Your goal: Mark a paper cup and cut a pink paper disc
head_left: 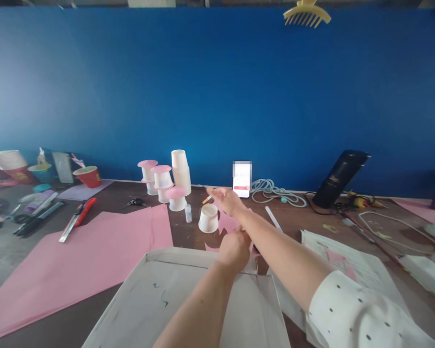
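Observation:
My right hand (227, 199) reaches across above my left, fingers stretched out to the left and holding nothing I can see. Just under its fingertips is a small orange-and-white stick (206, 199). My left hand (235, 247) is closed near the far edge of a white box lid; what it grips, if anything, is hidden. Pink paper scraps (225, 223) lie around and behind both hands. An upside-down white paper cup (208, 218) stands left of them, beside a small clear cap (188, 213). Further left, white cups with pink discs (162, 181) stand stacked.
The white box lid (188, 285) fills the near middle. Pink sheets (101, 256) and a red utility knife (78, 220) lie left. A phone (241, 180) leans on the blue wall, near a coiled cable (279, 193) and a leaning black bottle (339, 179). Papers (369, 275) lie right.

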`<state>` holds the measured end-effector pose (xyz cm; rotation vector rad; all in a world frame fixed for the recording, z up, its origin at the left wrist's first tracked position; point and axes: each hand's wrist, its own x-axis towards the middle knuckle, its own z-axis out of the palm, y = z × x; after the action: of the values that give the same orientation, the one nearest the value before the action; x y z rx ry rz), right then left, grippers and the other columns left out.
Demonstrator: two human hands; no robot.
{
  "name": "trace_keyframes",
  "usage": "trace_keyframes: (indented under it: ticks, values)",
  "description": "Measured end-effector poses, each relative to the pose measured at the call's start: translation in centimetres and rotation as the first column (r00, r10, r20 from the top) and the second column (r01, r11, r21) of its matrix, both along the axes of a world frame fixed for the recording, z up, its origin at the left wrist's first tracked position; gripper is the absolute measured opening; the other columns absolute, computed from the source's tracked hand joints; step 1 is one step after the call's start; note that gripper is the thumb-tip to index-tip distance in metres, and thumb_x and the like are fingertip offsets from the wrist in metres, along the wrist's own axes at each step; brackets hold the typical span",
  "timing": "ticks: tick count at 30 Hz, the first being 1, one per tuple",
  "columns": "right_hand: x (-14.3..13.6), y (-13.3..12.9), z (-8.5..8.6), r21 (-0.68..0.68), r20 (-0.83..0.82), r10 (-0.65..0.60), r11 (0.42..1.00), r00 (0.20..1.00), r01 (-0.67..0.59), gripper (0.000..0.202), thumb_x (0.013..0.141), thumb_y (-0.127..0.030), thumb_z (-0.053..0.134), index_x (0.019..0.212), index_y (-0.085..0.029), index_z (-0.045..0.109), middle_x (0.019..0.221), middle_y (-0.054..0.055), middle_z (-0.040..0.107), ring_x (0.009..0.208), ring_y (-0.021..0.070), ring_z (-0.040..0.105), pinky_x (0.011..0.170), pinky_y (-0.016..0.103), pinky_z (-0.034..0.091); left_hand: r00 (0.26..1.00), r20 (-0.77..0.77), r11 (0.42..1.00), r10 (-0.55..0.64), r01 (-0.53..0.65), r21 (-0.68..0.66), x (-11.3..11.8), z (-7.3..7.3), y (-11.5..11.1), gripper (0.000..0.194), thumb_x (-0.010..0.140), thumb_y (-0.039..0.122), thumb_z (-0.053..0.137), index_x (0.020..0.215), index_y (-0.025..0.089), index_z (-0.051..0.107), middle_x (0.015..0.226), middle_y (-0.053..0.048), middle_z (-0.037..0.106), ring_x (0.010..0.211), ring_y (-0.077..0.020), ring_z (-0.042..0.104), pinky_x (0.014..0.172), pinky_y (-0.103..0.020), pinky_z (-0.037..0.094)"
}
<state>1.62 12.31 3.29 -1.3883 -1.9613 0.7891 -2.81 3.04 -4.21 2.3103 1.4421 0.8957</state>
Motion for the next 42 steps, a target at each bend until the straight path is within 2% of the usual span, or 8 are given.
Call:
trace_keyframes:
  ticks: [3, 11, 18, 26, 29, 33, 36, 42]
  values:
    - [0.2, 2.1, 0.7, -0.006, 0.111, -0.087, 0.996, 0.990, 0.088, 0.055, 0.089, -0.062, 0.036, 0.100, -0.017, 0.067, 0.096, 0.010, 0.072, 0.082, 0.0196, 0.067, 0.065, 0.027, 0.048, 0.994, -0.107, 0.999, -0.037, 0.036, -0.015, 0.1, 0.3, 0.0, 0.023, 0.083, 0.022, 0.050, 0.099, 0.019, 0.066, 0.103, -0.011, 0.067, 0.081, -0.0227, 0.066, 0.066, -0.031, 0.050]
    - [-2.7, 5.0, -0.8, -0.043, 0.370, 0.007, 0.999, 0.929, 0.009, 0.041, 0.055, -0.052, 0.080, 0.084, -0.024, 0.071, 0.093, 0.007, 0.072, 0.085, 0.0281, 0.066, 0.069, 0.034, 0.048, 0.996, -0.044, 0.997, -0.074, 0.075, 0.029, 0.0, 0.5, -0.1, 0.033, 0.083, 0.026, 0.050, 0.113, 0.017, 0.062, 0.102, -0.015, 0.068, 0.079, -0.0286, 0.066, 0.058, -0.037, 0.049]
    - [-3.8, 5.2, -1.6, -0.083, 0.411, 0.030, 0.997, 0.911, 0.004, 0.031, 0.056, -0.043, 0.082, 0.071, -0.020, 0.069, 0.085, 0.009, 0.071, 0.084, 0.0290, 0.067, 0.071, 0.037, 0.048, 0.998, -0.053, 0.998, -0.047, 0.048, 0.029, 0.1, -0.7, 0.4, 0.033, 0.079, 0.014, 0.047, 0.106, 0.017, 0.065, 0.089, -0.013, 0.070, 0.079, -0.0292, 0.066, 0.061, -0.037, 0.048]
    - [-0.3, 0.9, 1.7, 0.113, 0.106, -0.085, 0.991, 0.991, 0.073, 0.042, 0.088, -0.045, 0.051, 0.124, -0.022, 0.051, 0.106, 0.006, 0.067, 0.081, 0.0159, 0.065, 0.068, 0.028, 0.050, 0.995, -0.090, 0.999, -0.036, 0.036, -0.004, -0.1, 0.4, 0.2, 0.019, 0.085, 0.021, 0.049, 0.096, 0.019, 0.064, 0.099, -0.010, 0.066, 0.079, -0.0212, 0.064, 0.064, -0.029, 0.047]
    - [2.7, -2.8, 2.3, 0.178, -0.255, -0.096, 0.973, 0.962, 0.144, 0.042, 0.086, -0.046, 0.054, 0.119, -0.021, 0.054, 0.102, 0.006, 0.066, 0.074, 0.0138, 0.065, 0.064, 0.026, 0.050, 0.998, -0.064, 0.999, 0.022, -0.020, 0.025, -0.4, 0.9, 0.0, 0.018, 0.089, 0.023, 0.045, 0.093, 0.021, 0.063, 0.098, -0.007, 0.064, 0.078, -0.0180, 0.063, 0.066, -0.028, 0.044]
    - [7.0, -7.1, 0.5, 0.081, -0.570, -0.220, 0.944, 0.791, 0.320, 0.045, 0.077, -0.046, 0.065, 0.112, -0.019, 0.056, 0.087, 0.003, 0.067, 0.060, 0.0119, 0.061, 0.052, 0.024, 0.046, 0.970, -0.016, 0.967, 0.241, -0.238, 0.089, -1.4, 1.5, -0.2, 0.019, 0.090, 0.018, 0.044, 0.095, 0.022, 0.062, 0.099, -0.005, 0.062, 0.079, -0.0164, 0.060, 0.064, -0.026, 0.041]
    - [9.3, -8.9, -2.0, -0.130, -0.638, -0.371, 0.916, 0.675, 0.381, 0.047, 0.072, -0.045, 0.070, 0.108, -0.019, 0.056, 0.077, 0.001, 0.066, 0.054, 0.0128, 0.058, 0.043, 0.023, 0.040, 0.972, -0.028, 0.967, 0.234, -0.230, 0.107, -2.0, 1.5, -0.5, 0.017, 0.087, 0.015, 0.046, 0.090, 0.021, 0.061, 0.095, -0.004, 0.061, 0.078, -0.0157, 0.058, 0.063, -0.026, 0.040]
    - [10.6, -10.1, -5.4, -0.144, -0.613, -0.373, 0.920, 0.696, 0.366, 0.044, 0.072, -0.042, 0.068, 0.107, -0.019, 0.054, 0.093, 0.007, 0.066, 0.072, 0.0192, 0.065, 0.047, 0.025, 0.046, 0.991, -0.087, 0.994, 0.105, -0.102, 0.042, -2.3, 1.2, -0.8, 0.018, 0.082, 0.008, 0.046, 0.083, 0.020, 0.060, 0.092, -0.004, 0.058, 0.086, -0.0170, 0.056, 0.074, -0.027, 0.041]
